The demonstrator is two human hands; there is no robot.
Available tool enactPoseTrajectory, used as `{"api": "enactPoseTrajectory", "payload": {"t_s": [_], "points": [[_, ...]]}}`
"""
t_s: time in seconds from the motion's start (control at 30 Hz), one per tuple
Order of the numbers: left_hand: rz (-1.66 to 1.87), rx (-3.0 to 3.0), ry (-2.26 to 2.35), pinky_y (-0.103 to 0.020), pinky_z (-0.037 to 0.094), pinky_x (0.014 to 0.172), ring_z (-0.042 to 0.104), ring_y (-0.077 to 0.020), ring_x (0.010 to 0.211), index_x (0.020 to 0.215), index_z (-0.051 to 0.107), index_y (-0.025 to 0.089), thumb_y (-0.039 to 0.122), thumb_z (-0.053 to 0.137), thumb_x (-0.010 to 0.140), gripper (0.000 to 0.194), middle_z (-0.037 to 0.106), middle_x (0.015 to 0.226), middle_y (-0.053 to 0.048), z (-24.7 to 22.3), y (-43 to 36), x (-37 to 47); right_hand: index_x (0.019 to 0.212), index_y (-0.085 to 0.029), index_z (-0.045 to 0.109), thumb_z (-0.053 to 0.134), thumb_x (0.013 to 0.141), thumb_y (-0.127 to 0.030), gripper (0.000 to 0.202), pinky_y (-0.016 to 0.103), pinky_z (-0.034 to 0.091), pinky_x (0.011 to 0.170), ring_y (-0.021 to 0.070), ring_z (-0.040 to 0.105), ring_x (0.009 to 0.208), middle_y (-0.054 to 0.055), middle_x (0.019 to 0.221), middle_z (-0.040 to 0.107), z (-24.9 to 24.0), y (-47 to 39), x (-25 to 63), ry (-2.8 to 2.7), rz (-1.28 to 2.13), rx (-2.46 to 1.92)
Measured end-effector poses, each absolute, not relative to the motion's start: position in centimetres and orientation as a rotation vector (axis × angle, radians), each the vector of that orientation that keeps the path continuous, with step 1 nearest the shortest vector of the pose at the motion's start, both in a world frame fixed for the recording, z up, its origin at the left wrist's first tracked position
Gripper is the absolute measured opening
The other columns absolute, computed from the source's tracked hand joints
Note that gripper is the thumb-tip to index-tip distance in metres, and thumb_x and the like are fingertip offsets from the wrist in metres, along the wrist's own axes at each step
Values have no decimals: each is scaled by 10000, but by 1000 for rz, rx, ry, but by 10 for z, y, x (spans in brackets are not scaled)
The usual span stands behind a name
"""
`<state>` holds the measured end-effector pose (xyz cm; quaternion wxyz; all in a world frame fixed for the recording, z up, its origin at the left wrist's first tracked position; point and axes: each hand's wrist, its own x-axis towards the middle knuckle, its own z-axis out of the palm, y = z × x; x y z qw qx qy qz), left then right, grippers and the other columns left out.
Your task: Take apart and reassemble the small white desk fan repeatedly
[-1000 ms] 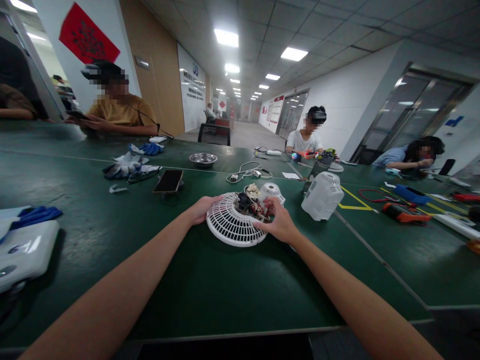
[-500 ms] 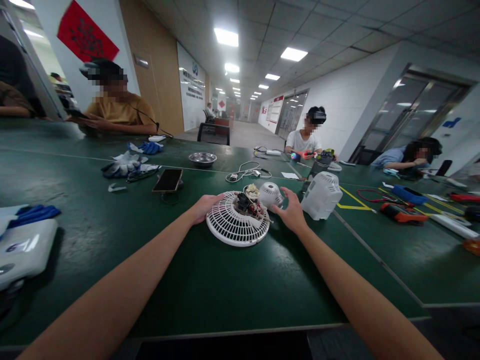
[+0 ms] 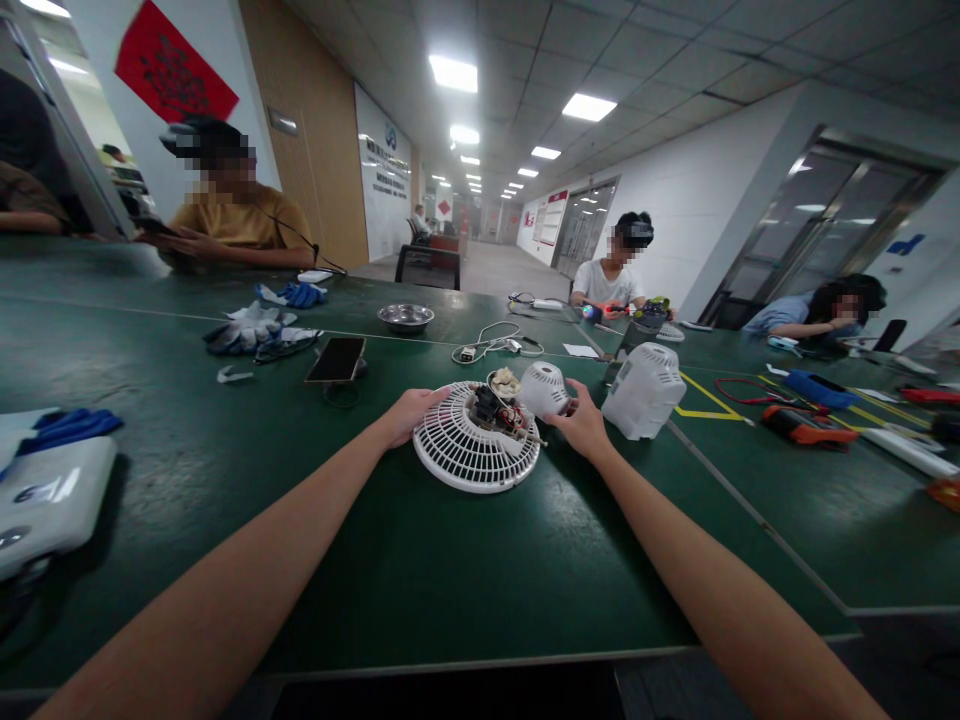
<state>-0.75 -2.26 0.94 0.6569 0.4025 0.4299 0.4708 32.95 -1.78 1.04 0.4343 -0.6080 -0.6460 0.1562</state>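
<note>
A round white fan grille (image 3: 457, 450) lies on the green table, with a dark motor and loose wires (image 3: 491, 408) exposed on top of it. My left hand (image 3: 412, 415) grips the grille's left rim, fingers closed over its edge. On the other side, my right hand (image 3: 583, 420) is closed around a white vented motor cover (image 3: 543, 388), fingers at its right side. The cover is tilted and sits just right of the motor. Farther right, a white plastic housing with slots (image 3: 643, 392) stands upright, apart from my hand.
Behind the grille are a white cable (image 3: 495, 345) and a metal bowl (image 3: 406, 318). Leftward lie a phone (image 3: 336, 360), gloves (image 3: 251, 332) and a white device (image 3: 56, 495). An orange multimeter (image 3: 806, 428) lies at right. Other people sit around the table.
My right hand has closed on the motor cover, which has risen slightly and tilted. The left hand and the grille have stayed in place.
</note>
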Motion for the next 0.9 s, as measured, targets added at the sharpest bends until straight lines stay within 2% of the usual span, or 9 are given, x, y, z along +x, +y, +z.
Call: {"api": "enactPoseTrajectory", "payload": {"t_s": [0.07, 0.17, 0.23, 0.33, 0.47, 0.57, 0.73, 0.83, 0.9], "points": [[1079, 908, 971, -288, 594, 646, 714, -180, 684, 892, 701, 65, 236, 683, 856, 176, 738, 835, -140, 9, -23, -6, 1310, -252, 481, 778, 606, -396, 777, 337, 508, 710, 191, 625, 700, -10, 803, 653, 15, -21, 326, -1390, 557, -1478], [1090, 912, 970, -284, 592, 642, 712, -175, 677, 885, 703, 68, 234, 687, 853, 170, 736, 823, -132, 10, -24, -5, 1210, -224, 514, 616, 739, -477, 545, 284, 482, 564, 200, 638, 657, 19, 753, 658, 24, -28, 318, -1047, 1017, -1302], [1089, 915, 979, -283, 590, 632, 710, -176, 671, 882, 704, 70, 238, 698, 843, 172, 734, 816, -131, 10, -24, -5, 1087, -207, 555, 528, 787, -494, 416, 273, 483, 542, 208, 653, 671, 50, 750, 672, 30, -35, 311, -897, 1283, -1156], [1087, 917, 985, -280, 583, 619, 704, -173, 655, 883, 706, 75, 247, 715, 828, 180, 732, 807, -128, 10, -23, -5, 985, -220, 577, 518, 799, -504, 344, 284, 518, 589, 210, 667, 719, 60, 778, 690, 38, -47, 300, -840, 1461, -982], [1094, 959, 991, -300, 581, 657, 703, -179, 680, 904, 706, 82, 280, 720, 822, 216, 732, 820, -124, 6, -20, -6, 1110, -263, 559, 598, 783, -479, 394, 294, 535, 657, 177, 657, 710, 11, 832, 692, 41, -58, 285, -940, 1437, -869], [1125, 1085, 1011, -340, 576, 740, 712, -201, 765, 1017, 697, 98, 347, 708, 823, 316, 739, 912, -125, 0, -16, -7, 1263, -334, 475, 682, 749, -413, 559, 309, 540, 680, 159, 648, 700, -27, 924, 685, 38, -62, 278, -1032, 1334, -856], [1215, 1537, 1208, -430, 461, 1005, 625, -281, 1144, 1273, 613, 142, 473, 696, 790, 592, 645, 1273, -152, -2, -14, -12, 1367, -336, 404, 741, 733, -369, 719, 343, 549, 734, 177, 649, 770, -3, 964, 672, 36, -64, 275, -1230, 1169, -878], [1226, 1912, 1314, -449, 372, 1090, 531, -290, 1269, 1299, 613, 182, 474, 645, 816, 565, 583, 1368, -127, 4, -18, -15, 1419, -335, 347, 757, 735, -372, 798, 401, 554, 815, 219, 661, 895, 39, 1074, 659, 38, -69, 275, -1407, 1058, -852], [1213, 2105, 1317, -443, 368, 1095, 518, -277, 1281, 1307, 609, 203, 430, 586, 859, 503, 583, 1373, -104, 10, -23, -13, 1448, -341, 301, 763, 738, -380, 848, 443, 548, 856, 237, 662, 939, 63, 1161, 635, 40, -73, 275, -1529, 980, -842]]}}
